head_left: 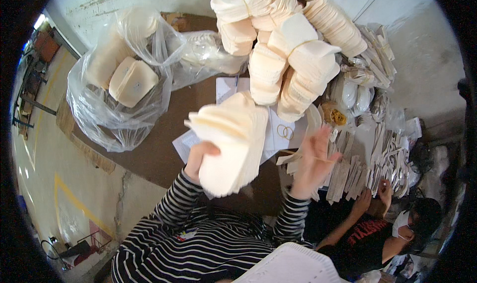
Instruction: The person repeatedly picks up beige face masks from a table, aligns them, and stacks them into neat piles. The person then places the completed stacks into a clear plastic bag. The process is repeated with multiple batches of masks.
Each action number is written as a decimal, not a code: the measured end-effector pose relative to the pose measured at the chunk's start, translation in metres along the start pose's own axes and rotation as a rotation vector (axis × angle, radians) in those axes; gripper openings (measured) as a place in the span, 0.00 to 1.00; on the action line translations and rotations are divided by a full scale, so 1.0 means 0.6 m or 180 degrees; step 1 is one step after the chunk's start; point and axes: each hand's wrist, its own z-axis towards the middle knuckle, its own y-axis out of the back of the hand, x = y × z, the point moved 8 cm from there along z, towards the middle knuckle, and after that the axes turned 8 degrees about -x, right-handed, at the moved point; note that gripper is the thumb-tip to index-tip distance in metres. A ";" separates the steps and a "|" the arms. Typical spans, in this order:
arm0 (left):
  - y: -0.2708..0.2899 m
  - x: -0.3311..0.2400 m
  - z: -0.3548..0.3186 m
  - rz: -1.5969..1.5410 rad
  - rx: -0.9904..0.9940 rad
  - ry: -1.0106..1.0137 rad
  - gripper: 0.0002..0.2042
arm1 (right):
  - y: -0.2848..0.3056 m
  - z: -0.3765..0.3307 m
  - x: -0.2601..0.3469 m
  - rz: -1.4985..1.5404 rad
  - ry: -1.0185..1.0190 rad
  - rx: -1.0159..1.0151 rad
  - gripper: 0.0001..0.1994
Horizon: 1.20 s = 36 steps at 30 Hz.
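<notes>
My left hand (201,159) is closed on a thick stack of cream insole-shaped foam pieces (233,144), thumb lying on the front piece. The stack is held up tilted above the table, its upper pieces fanned apart. To the right of it, my right hand (315,161) is raised and slightly blurred, fingers apart. A thin band, apparently a rubber band (325,159), crosses that hand; how it is looped cannot be made out. Two loose rubber bands (285,131) lie on white paper (271,143) between the stack and my right hand.
Banded bundles of cream pieces (308,59) are piled at the back. A clear plastic bag (119,129) with more pieces stands on the brown table (194,98) at left. Grey-white strips (348,176) cover the right side, where a masked co-worker's hands (373,196) handle them.
</notes>
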 end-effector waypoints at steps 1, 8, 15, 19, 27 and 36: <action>0.010 0.011 0.010 -0.0297 0.0139 0.0234 0.34 | 0.026 -0.004 -0.042 -0.0932 -0.0019 0.0169 0.36; 0.048 0.056 -0.014 0.0071 -0.0434 0.0380 0.37 | 0.026 -0.083 -0.212 -0.2862 -0.1040 0.0338 0.60; 0.044 0.065 -0.042 0.2330 0.0104 0.1458 0.33 | -0.009 -0.094 -0.203 -0.3792 -0.1877 0.0977 0.58; 0.026 0.077 -0.035 0.3687 0.0853 0.1059 0.29 | -0.023 -0.124 -0.225 -0.5287 -0.2308 0.2411 0.47; 0.121 0.062 0.005 0.4306 -0.0066 -0.0322 0.27 | -0.070 -0.190 -0.266 -0.6357 -0.0455 0.4859 0.26; 0.005 -0.094 -0.015 0.2069 -0.0502 -0.1500 0.33 | 0.023 -0.068 -0.171 -0.5056 -0.1076 0.0600 0.28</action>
